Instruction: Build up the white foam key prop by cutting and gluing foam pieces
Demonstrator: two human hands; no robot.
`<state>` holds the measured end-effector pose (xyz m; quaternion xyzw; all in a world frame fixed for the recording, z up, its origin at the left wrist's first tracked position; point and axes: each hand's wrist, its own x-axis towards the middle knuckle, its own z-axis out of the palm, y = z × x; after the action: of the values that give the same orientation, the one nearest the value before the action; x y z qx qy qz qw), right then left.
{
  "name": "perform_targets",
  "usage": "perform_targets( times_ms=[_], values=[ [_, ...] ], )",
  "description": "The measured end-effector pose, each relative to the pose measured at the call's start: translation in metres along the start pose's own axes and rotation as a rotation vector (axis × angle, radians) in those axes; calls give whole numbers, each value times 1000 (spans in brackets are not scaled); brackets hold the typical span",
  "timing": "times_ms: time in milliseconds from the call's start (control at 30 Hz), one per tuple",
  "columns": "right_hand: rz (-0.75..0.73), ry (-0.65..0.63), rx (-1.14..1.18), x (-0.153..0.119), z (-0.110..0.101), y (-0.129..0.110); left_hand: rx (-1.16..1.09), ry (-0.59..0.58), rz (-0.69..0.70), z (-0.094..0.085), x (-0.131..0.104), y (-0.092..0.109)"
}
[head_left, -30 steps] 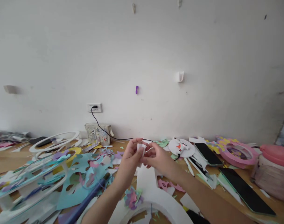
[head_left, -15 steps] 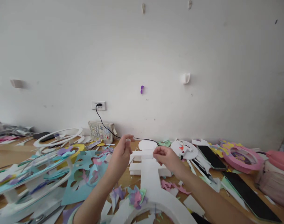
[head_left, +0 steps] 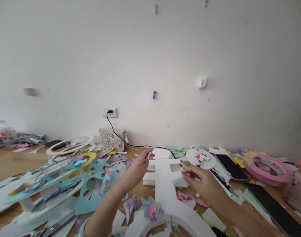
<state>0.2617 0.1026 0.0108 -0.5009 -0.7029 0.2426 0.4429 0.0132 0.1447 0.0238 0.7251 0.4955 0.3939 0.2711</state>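
Observation:
A large white foam-like shape point(head_left: 165, 187) lies in front of me, with a round top, short crossbars and a curved lower part. Pastel paper flowers point(head_left: 151, 208) sit on its curve. My left hand point(head_left: 141, 162) is at the left of its upper part, fingers closed around something small and white that I cannot make out. Beside its right side, my right hand point(head_left: 196, 179) has its fingers apart near a white crossbar. I see nothing in that hand.
Ring-shaped white and blue pieces point(head_left: 51, 184), scissors point(head_left: 51, 229) and cut blue paper point(head_left: 87, 197) lie left. Phones point(head_left: 231, 167), a white disc point(head_left: 201, 159) and a pink ring point(head_left: 266, 168) are right. A black cable point(head_left: 140, 145) runs from the wall socket point(head_left: 110, 112).
My hands have moved apart; the right one went right and down, its fingers opening. The white strip that was between them now lies across the shape. The view has shifted slightly left.

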Motion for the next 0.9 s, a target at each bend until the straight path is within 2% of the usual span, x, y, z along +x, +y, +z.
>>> perform_targets(
  times_ms=[100,200,367,433,600,767,900],
  values=[
    [34,-26,-103,-29,-18,15,168,-24,44,0,10,-14],
    [69,-53,-82,-59,-31,38,212,-38,48,7,16,-23],
    [202,17,1,-86,-45,93,274,-67,87,22,10,-19],
    [228,14,9,-89,-47,105,310,-56,113,28,9,-16],
    [246,64,10,-87,-45,99,380,-75,135,37,34,-15],
    [312,63,49,-85,-38,93,413,-227,119,42,68,-16],
    [328,61,70,-86,-33,101,455,-334,101,51,81,-25]
  ],
)
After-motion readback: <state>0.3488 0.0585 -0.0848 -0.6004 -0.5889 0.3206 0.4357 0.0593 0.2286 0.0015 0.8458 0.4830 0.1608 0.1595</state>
